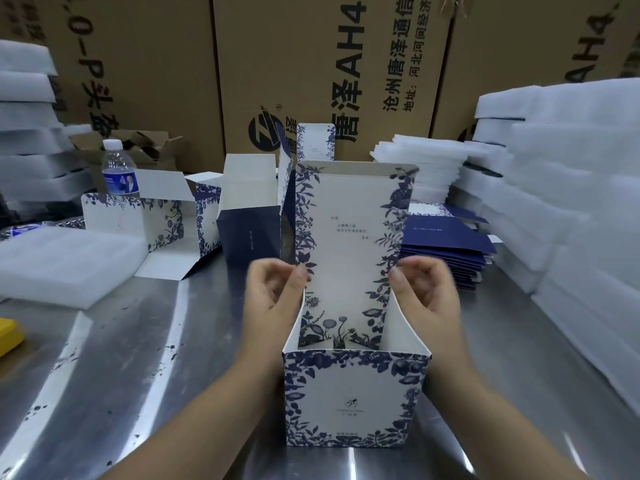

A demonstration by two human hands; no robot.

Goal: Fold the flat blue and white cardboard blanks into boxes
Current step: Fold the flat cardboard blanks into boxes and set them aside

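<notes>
A blue and white floral box (353,400) stands upright on the steel table right in front of me, its top open. Its tall lid panel (349,244) rises from the back wall, with a tuck flap bent at the top. My left hand (277,296) pinches the panel's left edge between thumb and fingers. On the right edge my right hand (424,292) pinches in the same way. A stack of flat blue blanks (446,254) lies to the right behind the box.
Two folded boxes stand or lie behind: a dark blue one (249,233) and a floral one on its side (149,216). White foam sheets (571,202) pile up right and left. A water bottle (119,171) stands back left. Brown cartons (311,64) wall off the back.
</notes>
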